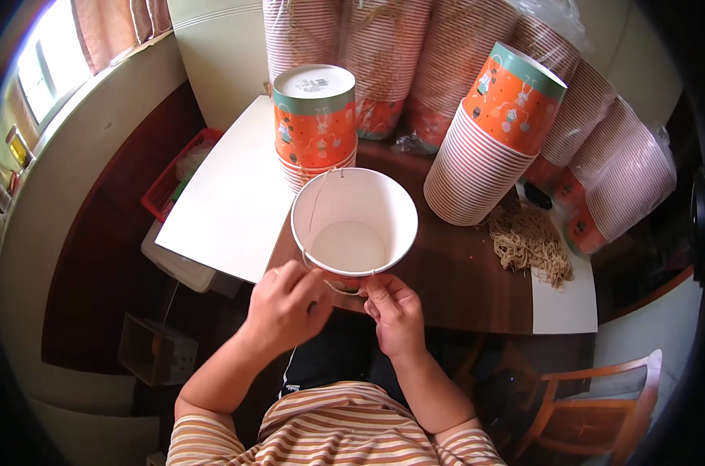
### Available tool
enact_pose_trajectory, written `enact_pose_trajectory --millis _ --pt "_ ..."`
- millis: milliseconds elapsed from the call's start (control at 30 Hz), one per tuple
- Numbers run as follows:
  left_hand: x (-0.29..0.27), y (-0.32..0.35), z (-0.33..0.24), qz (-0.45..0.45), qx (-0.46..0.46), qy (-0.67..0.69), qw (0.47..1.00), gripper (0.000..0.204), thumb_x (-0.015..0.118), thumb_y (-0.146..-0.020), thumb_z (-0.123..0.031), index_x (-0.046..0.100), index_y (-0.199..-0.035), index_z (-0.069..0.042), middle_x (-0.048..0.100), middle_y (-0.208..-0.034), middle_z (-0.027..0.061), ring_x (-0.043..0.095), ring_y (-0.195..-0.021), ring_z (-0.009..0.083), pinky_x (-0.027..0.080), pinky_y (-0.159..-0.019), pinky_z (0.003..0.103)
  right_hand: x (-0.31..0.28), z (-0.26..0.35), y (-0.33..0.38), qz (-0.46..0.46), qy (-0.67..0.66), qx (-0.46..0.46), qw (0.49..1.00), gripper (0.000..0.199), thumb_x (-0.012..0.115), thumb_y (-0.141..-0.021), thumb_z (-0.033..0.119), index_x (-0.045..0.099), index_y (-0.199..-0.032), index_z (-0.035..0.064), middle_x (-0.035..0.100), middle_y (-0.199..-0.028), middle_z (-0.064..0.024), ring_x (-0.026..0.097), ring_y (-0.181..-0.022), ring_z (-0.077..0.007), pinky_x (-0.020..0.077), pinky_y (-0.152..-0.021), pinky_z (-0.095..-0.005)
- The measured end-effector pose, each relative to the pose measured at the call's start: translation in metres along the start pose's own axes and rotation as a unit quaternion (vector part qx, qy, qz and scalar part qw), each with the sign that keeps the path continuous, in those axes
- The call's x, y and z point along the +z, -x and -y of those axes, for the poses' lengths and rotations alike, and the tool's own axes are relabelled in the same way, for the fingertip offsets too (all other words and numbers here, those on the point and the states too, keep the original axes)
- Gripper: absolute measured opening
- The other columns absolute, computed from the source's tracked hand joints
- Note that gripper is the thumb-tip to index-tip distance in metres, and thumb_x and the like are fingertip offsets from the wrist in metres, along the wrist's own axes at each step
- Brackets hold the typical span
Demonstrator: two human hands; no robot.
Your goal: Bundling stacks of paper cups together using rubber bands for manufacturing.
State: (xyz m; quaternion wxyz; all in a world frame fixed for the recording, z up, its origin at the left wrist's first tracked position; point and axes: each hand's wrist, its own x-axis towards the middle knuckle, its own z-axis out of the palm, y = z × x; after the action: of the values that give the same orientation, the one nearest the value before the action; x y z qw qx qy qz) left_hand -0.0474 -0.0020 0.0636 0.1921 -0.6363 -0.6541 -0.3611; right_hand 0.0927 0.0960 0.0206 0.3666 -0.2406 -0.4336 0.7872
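Observation:
A paper bucket (pixel 355 242), white inside, stands mouth up at the table's front edge, tilted toward me. A thin beige cord (pixel 315 203) runs from the far rim across the opening and loops over the near rim. My left hand (pixel 290 301) is closed with its fingers pinched on the cord, just left of the near rim. Against the near outer wall, below the rim, my right hand (pixel 396 312) pinches the cord where it meets the bucket. The exact fingertip grip is partly hidden.
Upside-down stacks of orange and green paper buckets (pixel 315 128) (pixel 484 155) stand behind. Plastic-wrapped stacks (pixel 383 62) line the back. A heap of beige cords (pixel 531 245) lies at right. A red basket (pixel 162 186) is left of the table (pixel 461 272); a wooden chair (pixel 593 404) stands lower right.

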Motion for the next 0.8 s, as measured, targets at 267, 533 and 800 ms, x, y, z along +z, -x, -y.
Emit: enact_pose_trajectory --millis 267,533,800 --pt "0.028 0.005 -0.019 0.002 -0.012 0.079 0.997 0.027 0.069 -0.069 -0.004 0.063 -0.095 -0.003 0.056 -0.083 0.0077 0.058 -0.066 0.0232 0.046 -0.056 0.033 0.010 0.005 0.002 -0.007 -0.040 -0.002 0.999 0.012 0.062 -0.090 0.014 0.062 -0.093 0.0017 0.061 -0.075 -0.0017 0.046 -0.059 -0.0038 0.0368 -0.055 -0.0180" --pt "0.035 0.014 -0.021 0.006 -0.038 0.088 0.995 0.020 0.068 -0.070 0.000 0.065 -0.090 -0.002 0.060 -0.082 0.0092 0.060 -0.067 0.0258 0.048 -0.057 0.033 -0.007 -0.010 0.008 0.022 0.018 -0.044 0.999 0.011 0.062 -0.090 0.009 0.062 -0.097 0.0003 0.065 -0.094 -0.0043 0.061 -0.081 -0.0093 0.0509 -0.076 -0.0244" --pt "0.042 0.018 -0.019 -0.011 0.000 0.050 0.999 0.010 0.066 -0.071 -0.005 0.061 -0.080 -0.005 0.053 -0.076 0.0066 0.056 -0.063 0.0220 0.044 -0.057 0.032 -0.004 -0.020 0.007 0.005 0.128 -0.146 0.981 0.008 0.065 -0.086 0.004 0.066 -0.094 0.0028 0.064 -0.092 0.0012 0.050 -0.072 -0.0013 0.0419 -0.065 -0.0164"
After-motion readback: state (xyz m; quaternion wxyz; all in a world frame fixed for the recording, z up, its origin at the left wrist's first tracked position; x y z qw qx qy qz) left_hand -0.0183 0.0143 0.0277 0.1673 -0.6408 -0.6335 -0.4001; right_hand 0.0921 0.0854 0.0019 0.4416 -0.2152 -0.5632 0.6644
